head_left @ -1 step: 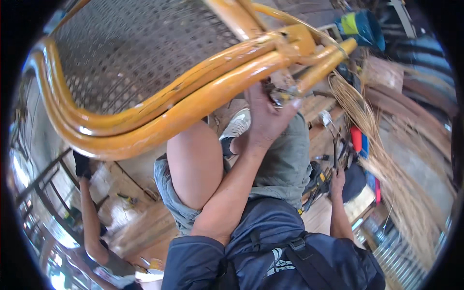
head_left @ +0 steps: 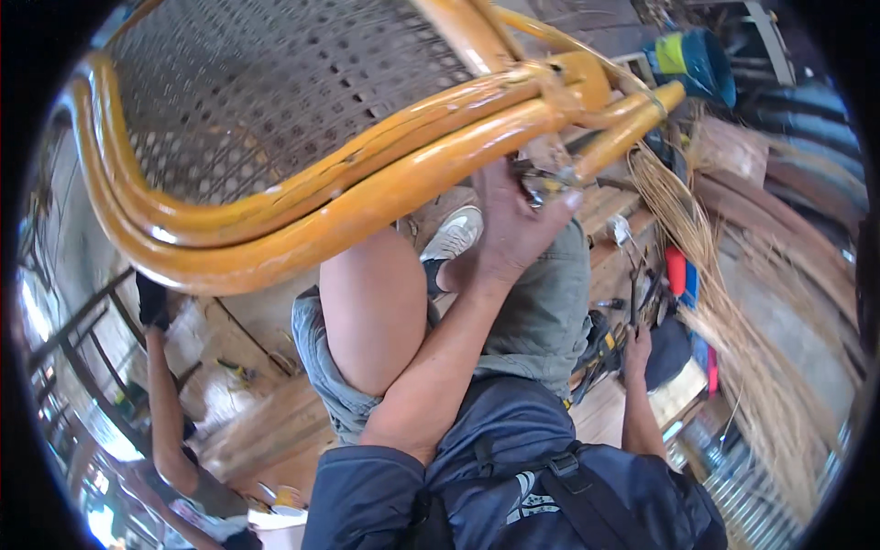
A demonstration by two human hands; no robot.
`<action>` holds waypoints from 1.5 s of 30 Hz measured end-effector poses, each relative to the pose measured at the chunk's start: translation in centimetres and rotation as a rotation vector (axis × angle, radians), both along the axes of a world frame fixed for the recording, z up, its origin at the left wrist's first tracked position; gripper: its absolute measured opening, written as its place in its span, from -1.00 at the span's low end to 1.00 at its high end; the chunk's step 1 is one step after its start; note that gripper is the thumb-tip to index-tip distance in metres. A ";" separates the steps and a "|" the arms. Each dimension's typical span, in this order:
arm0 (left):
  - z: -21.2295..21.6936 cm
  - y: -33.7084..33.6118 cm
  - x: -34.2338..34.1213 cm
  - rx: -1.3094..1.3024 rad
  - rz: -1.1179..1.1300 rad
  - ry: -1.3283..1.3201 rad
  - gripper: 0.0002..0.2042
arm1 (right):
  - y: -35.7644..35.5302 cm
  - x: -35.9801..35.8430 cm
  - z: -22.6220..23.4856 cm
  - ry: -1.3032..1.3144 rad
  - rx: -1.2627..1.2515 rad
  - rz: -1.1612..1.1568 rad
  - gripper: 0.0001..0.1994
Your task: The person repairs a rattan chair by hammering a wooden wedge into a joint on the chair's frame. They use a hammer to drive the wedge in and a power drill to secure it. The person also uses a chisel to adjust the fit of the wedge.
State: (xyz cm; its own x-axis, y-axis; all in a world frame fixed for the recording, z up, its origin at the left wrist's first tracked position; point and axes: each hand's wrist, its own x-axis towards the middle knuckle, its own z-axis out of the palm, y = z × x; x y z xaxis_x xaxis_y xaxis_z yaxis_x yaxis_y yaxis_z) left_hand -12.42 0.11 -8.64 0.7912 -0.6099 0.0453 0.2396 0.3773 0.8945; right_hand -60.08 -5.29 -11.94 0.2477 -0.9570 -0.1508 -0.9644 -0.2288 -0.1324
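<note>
A glossy yellow-orange rattan chair frame (head_left: pixel 348 188) with a woven seat or back panel (head_left: pixel 302 82) crosses the upper view, tilted, above my knees. My left hand (head_left: pixel 513 220) is closed around the frame's underside near a wrapped joint, thumb to the right; a small dark, shiny piece (head_left: pixel 532 188) shows beside the fingers, its kind unclear. Lower right, my right hand (head_left: pixel 637 346) is closed on a slim dark metal tool (head_left: pixel 633 298) over a cluster of tools; its exact kind is hard to make out.
Loose cane strands (head_left: pixel 733 367) run along the right side. A blue-green bucket (head_left: pixel 697 66) stands at the back right. A red-handled item (head_left: pixel 676 270) lies by the tools. At the lower left, another person's arm (head_left: pixel 165 403) reaches toward a dark frame (head_left: pixel 82 344).
The chair frame and my left hand have shifted slightly to the right in view. My right hand stays at the tools, nearly unmoved.
</note>
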 end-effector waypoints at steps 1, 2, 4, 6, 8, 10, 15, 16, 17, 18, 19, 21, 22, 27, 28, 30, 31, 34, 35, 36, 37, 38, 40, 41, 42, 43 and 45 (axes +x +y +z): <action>0.0 0.2 0.1 0.004 -0.002 0.015 -0.18 | -0.1 -0.5 -0.1 0.048 0.012 -0.019 -0.73; 0.3 0.3 0.1 0.002 -0.009 0.033 -0.17 | -0.3 -0.2 0.2 0.090 0.072 -0.039 -0.73; 1.2 0.4 0.6 -0.034 -0.021 0.086 -0.17 | -0.7 0.2 0.3 0.142 0.130 -0.053 -0.75; 1.1 0.6 0.8 0.050 0.018 -0.065 -0.16 | -1.4 0.1 0.8 0.194 0.190 -0.073 -0.74; 1.3 0.5 0.8 0.057 0.030 -0.130 -0.15 | -1.0 1.1 1.4 0.201 0.067 -0.044 -0.74; 1.8 0.6 0.7 0.050 -0.004 -0.090 -0.16 | -1.4 1.0 2.0 0.125 0.045 -0.086 -0.70; 3.0 0.6 0.5 -0.025 -0.084 0.170 -0.25 | 1.4 9.1 6.3 -0.082 0.066 -0.175 -0.75; 2.9 0.7 0.6 -0.019 -0.071 0.105 -0.27 | 2.0 9.0 5.9 -0.108 0.090 -0.198 -0.77; 2.8 0.8 0.6 -0.011 -0.056 0.043 -0.29 | 2.6 8.9 5.6 -0.128 0.118 -0.212 -0.77; 2.8 0.8 0.6 -0.006 -0.055 0.040 -0.30 | 3.1 8.9 5.4 -0.149 0.146 -0.225 -0.78; 2.7 0.8 0.5 -0.001 -0.057 0.034 -0.31 | 3.8 9.3 5.3 -0.173 0.175 -0.240 -0.78; 2.2 0.7 0.3 0.006 -0.102 0.037 -0.34 | 4.8 10.5 5.2 -0.172 0.197 -0.222 -0.78; 2.0 0.7 0.2 0.013 -0.126 0.041 -0.35 | 5.4 12.4 5.7 -0.200 0.211 -0.226 -0.78; 2.1 0.6 -0.8 0.000 -0.090 0.037 -0.40 | 6.2 21.8 7.6 -0.446 0.212 -0.150 -0.70; 2.1 0.8 -0.6 0.015 -0.090 0.004 -0.41 | 5.8 23.6 8.2 -0.412 0.223 -0.146 -0.63; 1.8 0.9 -0.5 0.043 -0.115 -0.032 -0.43 | 5.2 26.4 8.1 -0.416 0.184 -0.035 -0.60; 1.8 1.3 -0.2 0.057 -0.116 -0.029 -0.44 | 4.8 28.0 8.3 -0.414 0.169 0.037 -0.58; 0.8 1.1 -0.4 0.029 -0.124 -0.071 -0.47 | 4.9 28.9 6.8 -0.315 0.143 0.131 -0.49; 0.5 0.9 -0.2 0.008 -0.118 -0.091 -0.48 | 4.8 28.6 6.3 -0.291 0.146 0.137 -0.47; 0.8 1.3 -0.5 0.036 -0.133 -0.060 -0.48 | 4.7 28.4 5.9 -0.268 0.150 0.146 -0.44; 0.8 1.5 -0.6 0.054 -0.180 -0.022 -0.49 | 4.7 28.4 5.6 -0.245 0.154 0.153 -0.41; 0.7 1.7 -0.6 0.072 -0.223 0.013 -0.49 | 4.5 28.7 5.5 -0.268 0.156 0.151 -0.39; 0.9 2.1 -0.5 0.101 -0.321 0.100 -0.50 | 4.3 28.9 5.2 -0.311 0.161 0.140 -0.36; 1.1 2.1 -0.4 0.099 -0.341 0.119 -0.50 | 4.3 28.8 5.0 -0.332 0.165 0.132 -0.35; 1.4 2.1 -0.2 0.095 -0.361 0.140 -0.50 | 4.3 28.6 4.8 -0.344 0.182 0.124 -0.34; 2.2 2.0 0.4 0.081 -0.345 0.129 -0.50 | 4.3 28.5 4.6 -0.357 0.199 0.119 -0.34; 2.1 2.1 0.1 0.092 -0.298 0.085 -0.49 | 4.2 27.8 4.4 -0.340 0.246 0.118 -0.35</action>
State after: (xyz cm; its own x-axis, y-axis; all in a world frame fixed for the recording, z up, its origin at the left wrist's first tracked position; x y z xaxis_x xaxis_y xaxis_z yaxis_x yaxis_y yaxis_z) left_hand -12.27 2.20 -6.58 0.5756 -0.8139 -0.0795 0.4031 0.1978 0.8935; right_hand -32.24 -1.05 -7.53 0.4280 -0.8652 -0.2614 -0.8257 -0.2567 -0.5024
